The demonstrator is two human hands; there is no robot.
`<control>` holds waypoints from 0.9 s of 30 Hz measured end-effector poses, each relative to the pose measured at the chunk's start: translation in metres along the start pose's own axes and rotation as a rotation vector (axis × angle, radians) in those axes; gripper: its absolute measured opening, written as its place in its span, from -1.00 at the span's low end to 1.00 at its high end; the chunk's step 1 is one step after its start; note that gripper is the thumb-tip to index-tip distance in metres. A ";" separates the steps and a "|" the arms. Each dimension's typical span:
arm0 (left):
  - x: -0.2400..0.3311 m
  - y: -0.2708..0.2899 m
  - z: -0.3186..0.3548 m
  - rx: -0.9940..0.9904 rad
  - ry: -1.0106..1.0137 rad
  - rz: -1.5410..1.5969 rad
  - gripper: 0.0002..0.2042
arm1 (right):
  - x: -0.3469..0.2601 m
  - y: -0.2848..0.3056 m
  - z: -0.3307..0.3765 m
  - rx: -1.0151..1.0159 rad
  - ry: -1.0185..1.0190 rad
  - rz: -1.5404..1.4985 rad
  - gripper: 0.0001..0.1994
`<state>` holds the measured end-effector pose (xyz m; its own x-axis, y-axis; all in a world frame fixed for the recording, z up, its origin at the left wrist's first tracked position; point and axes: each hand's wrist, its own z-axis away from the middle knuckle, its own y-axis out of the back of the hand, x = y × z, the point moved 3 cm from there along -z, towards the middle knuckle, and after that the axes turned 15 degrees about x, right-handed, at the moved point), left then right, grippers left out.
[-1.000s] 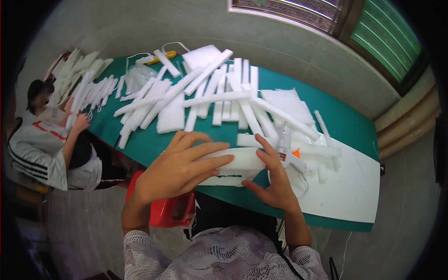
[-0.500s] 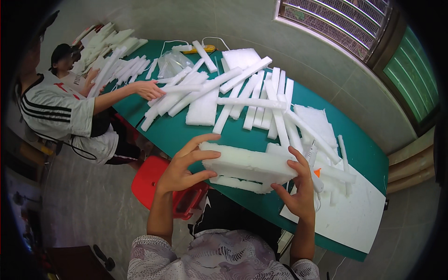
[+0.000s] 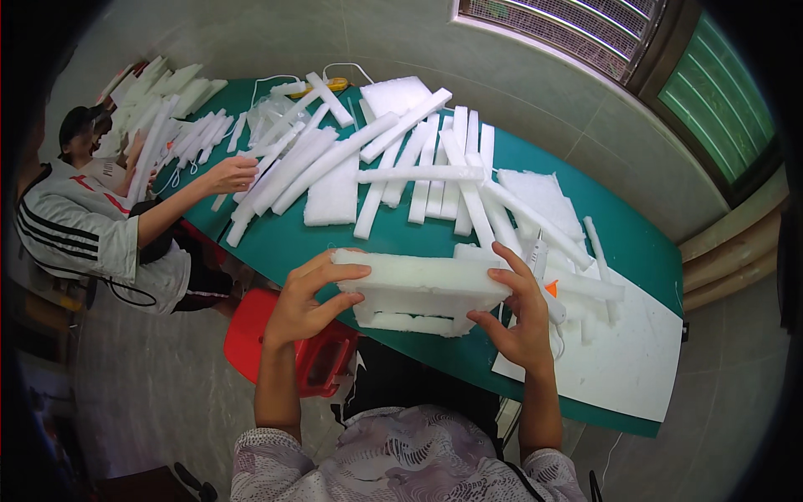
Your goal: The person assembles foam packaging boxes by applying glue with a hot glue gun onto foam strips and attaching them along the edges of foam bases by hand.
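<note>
In the head view, a green table (image 3: 631,238) carries white foam strips (image 3: 422,173) at twelve o'clock and a white board (image 3: 619,360) at four. The grey wall (image 3: 293,42) holds a barred window (image 3: 569,33) at one; a red stool (image 3: 249,335) stands at eight. Dark lettering — too small to read — marks a pale shirt (image 3: 107,173) at ten. Centrally, left hand (image 3: 305,297) and right hand (image 3: 525,314) pinch opposite ends of a foam frame (image 3: 422,274) between fingers and thumbs.

The foam frame (image 3: 422,272) looks matt, with rough, ragged edges. At eight o'clock the stool (image 3: 251,330) is smooth, glossy plastic; at four o'clock the board (image 3: 602,368) looks smooth and matt, over the bench's (image 3: 644,263) smooth, dull top.
</note>
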<state>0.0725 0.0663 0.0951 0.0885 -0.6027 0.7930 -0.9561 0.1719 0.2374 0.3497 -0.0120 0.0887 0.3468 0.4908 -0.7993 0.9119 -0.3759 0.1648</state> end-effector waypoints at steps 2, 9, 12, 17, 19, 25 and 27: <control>0.002 0.000 0.000 -0.005 -0.007 -0.022 -0.65 | 0.000 0.000 0.000 -0.006 -0.012 0.015 -0.43; 0.005 0.002 0.004 -0.009 -0.017 -0.037 -0.65 | -0.002 0.002 0.002 -0.040 -0.002 -0.004 -0.44; 0.006 0.000 0.005 -0.021 -0.047 -0.046 -0.64 | -0.002 0.004 0.005 -0.052 0.011 -0.017 -0.44; 0.007 -0.001 0.003 -0.013 -0.038 -0.036 -0.62 | 0.004 0.007 0.008 -0.067 -0.069 0.000 -0.44; 0.008 -0.001 0.002 -0.026 -0.031 -0.044 -0.62 | 0.004 0.009 0.007 -0.102 -0.042 0.056 -0.44; 0.005 -0.002 0.003 -0.019 -0.030 -0.040 -0.62 | 0.004 0.010 0.007 -0.100 -0.043 0.077 -0.44; 0.003 -0.001 0.005 -0.018 -0.021 -0.007 -0.62 | 0.005 0.010 0.007 -0.103 -0.037 0.080 -0.44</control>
<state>0.0727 0.0605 0.0943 0.0891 -0.6198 0.7797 -0.9503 0.1815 0.2529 0.3590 -0.0193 0.0825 0.4126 0.4323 -0.8018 0.9000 -0.3294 0.2855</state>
